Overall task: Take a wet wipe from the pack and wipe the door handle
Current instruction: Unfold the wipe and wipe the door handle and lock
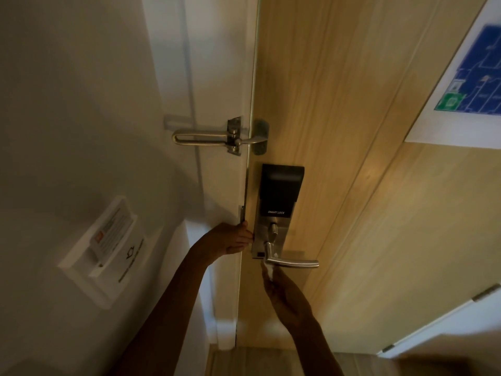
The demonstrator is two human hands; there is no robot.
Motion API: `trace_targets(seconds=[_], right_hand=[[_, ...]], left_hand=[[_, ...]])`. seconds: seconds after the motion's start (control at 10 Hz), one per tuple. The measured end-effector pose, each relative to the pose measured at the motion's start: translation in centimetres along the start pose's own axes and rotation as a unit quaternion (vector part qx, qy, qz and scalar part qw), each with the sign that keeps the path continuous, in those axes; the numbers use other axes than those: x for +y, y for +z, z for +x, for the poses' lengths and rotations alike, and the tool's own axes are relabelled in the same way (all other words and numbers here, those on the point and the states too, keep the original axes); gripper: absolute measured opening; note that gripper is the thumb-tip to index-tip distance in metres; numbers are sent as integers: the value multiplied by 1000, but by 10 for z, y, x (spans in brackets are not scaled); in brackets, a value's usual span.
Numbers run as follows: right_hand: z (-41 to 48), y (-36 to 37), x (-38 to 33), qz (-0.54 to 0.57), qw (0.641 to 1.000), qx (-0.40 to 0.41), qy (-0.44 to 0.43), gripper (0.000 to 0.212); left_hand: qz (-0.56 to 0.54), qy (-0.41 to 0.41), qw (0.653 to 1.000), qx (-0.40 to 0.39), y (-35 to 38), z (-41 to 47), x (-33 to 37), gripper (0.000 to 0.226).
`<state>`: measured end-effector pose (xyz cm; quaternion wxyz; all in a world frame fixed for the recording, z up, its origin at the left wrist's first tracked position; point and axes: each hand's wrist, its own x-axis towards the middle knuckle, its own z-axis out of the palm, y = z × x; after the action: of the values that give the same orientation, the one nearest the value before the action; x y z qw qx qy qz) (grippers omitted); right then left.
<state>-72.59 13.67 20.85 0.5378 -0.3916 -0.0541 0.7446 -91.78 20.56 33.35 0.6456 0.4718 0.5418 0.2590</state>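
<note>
Both forearms reach up from the bottom of the view toward the door's (339, 158) latch edge. Right hand (287, 297) is below the handle (291, 263), its fingers pinched closed on a small white wipe (269, 270). The wipe is bunched at the fingertips and pressed against the underside of the handle near its pivot end, just under the lock plate (267, 240). The lever's free end points right, bare and well clear of the hand.

Left hand (233, 240) is at the door's edge, level with the plate; its fingers curl against the edge beside the plate, and whether they wrap round it I cannot tell. It holds nothing else.

Above the handle, the plate carries a small thumb-turn (272, 231) and a black housing (280, 185) marked SMART LOCK. Higher still, a metal swing guard (206, 139) spans from frame to door.

Right of the handle the wooden door face is flat and unobstructed out to a poster (477, 77) at upper right. Left of the door edge is the white frame (219, 77), then the wall with a card holder (103, 248) well apart from the hands. A strip of floor (260, 359) shows below, between the arms. No pack is in view.
</note>
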Motion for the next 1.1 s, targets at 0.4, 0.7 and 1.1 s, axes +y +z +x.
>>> trace_targets(seconds=[0.4, 0.7, 1.1], right_hand=[[-42, -16, -57, 23, 989, 78, -120, 50], [-53, 8, -83, -545, 688, 222, -424, 13], [-18, 65, -48, -614, 642, 162, -429, 13]], left_hand=[[-17, 18, 998, 49, 4, 7, -12, 38], [-5, 40, 995, 96, 15, 9, -20, 23], [41, 55, 994, 89, 16, 5, -18, 8]])
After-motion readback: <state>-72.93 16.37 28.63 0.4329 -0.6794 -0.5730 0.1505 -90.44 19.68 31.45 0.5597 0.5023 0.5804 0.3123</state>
